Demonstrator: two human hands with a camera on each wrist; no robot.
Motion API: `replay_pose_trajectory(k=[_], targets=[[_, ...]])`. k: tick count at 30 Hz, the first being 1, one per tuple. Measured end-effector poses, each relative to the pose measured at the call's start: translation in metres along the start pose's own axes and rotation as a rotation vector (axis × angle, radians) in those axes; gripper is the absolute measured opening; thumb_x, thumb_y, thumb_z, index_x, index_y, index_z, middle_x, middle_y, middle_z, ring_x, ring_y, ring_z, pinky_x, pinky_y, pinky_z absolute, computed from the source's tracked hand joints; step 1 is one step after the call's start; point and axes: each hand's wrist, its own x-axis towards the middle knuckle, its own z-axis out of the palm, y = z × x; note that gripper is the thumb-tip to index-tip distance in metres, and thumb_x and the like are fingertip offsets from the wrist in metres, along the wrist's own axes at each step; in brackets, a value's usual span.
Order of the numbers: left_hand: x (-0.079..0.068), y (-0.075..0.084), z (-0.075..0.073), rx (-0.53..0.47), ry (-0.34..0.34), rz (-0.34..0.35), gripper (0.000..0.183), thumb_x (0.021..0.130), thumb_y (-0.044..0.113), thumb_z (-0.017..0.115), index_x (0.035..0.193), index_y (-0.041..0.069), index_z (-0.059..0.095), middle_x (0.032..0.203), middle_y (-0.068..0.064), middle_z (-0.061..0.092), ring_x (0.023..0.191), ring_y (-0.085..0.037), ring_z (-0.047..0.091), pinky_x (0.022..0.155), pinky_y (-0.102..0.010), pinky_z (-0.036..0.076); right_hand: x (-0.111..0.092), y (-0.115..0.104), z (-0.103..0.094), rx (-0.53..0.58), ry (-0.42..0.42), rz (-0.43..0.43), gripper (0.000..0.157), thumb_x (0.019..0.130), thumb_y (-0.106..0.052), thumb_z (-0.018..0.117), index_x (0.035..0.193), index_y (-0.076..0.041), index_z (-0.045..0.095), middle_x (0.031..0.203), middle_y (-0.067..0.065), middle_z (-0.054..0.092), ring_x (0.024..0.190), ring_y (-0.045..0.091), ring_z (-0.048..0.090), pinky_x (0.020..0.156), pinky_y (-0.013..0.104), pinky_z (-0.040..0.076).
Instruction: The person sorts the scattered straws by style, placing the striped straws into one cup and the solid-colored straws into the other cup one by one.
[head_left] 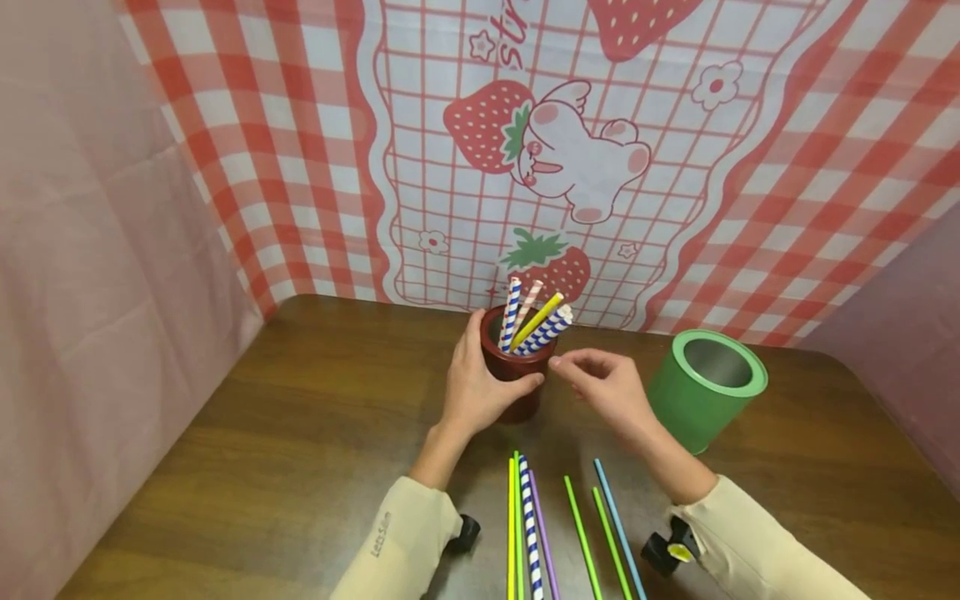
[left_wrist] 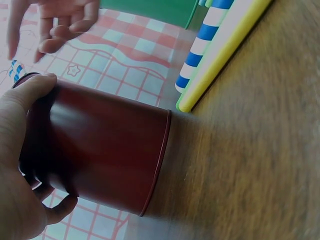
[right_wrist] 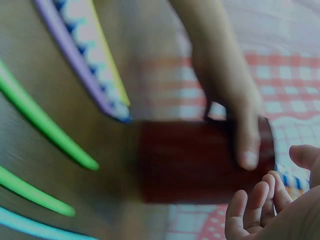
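My left hand grips a dark red can near its top, thumb across the front and fingers round the far side. The can stands upright on the table. Blue-and-white striped straws, a yellow straw and a pink-striped straw lean out of its mouth. Beside the rim, on the right, is my right hand. Its fingers are loosely bent, and in the right wrist view the thumb stands apart from the fingertips with nothing between them.
A green can stands to the right of my right hand. Between my forearms lie yellow, green, striped and purple straws side by side, with two green straws and a blue straw further right. A strawberry-print cloth hangs behind.
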Motion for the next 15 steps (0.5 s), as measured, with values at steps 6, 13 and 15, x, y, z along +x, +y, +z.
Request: replay_pose_trajectory(k=[6,13,15], targets=[[-0.001,0.000,0.000,0.007,-0.002,-0.006,0.110,0.064,0.047,0.086,0.150,0.020,0.022,0.138,-0.010,0.046,0.123,-0.024,0.048,0.096,-0.048,0.046,-0.025,0.025,0.027,0.042,-0.100,0.158,0.025,0.087,-0.022,0.071,0.096,0.001,0.072,0.083,0.006,0.067,0.064,0.011,0.053,0.060,0.026,0.049],[-0.001,0.001,0.001,0.008,0.000,-0.019,0.112,0.064,0.048,0.086,0.151,0.021,0.021,0.140,-0.010,0.045,0.125,-0.026,0.047,0.097,-0.049,0.044,-0.041,0.045,0.040,0.043,-0.150,0.311,0.025,0.084,-0.023,0.073,0.090,0.002,0.074,0.071,0.001,0.061,0.057,0.011,0.051,0.054,0.029,0.053],[-0.002,0.001,0.000,0.009,-0.002,-0.024,0.112,0.064,0.048,0.086,0.151,0.020,0.021,0.141,-0.010,0.045,0.126,-0.026,0.046,0.097,-0.049,0.044,-0.042,0.050,0.041,0.034,-0.181,0.324,0.027,0.085,-0.023,0.072,0.089,0.004,0.073,0.070,0.000,0.062,0.055,0.010,0.051,0.052,0.029,0.053]])
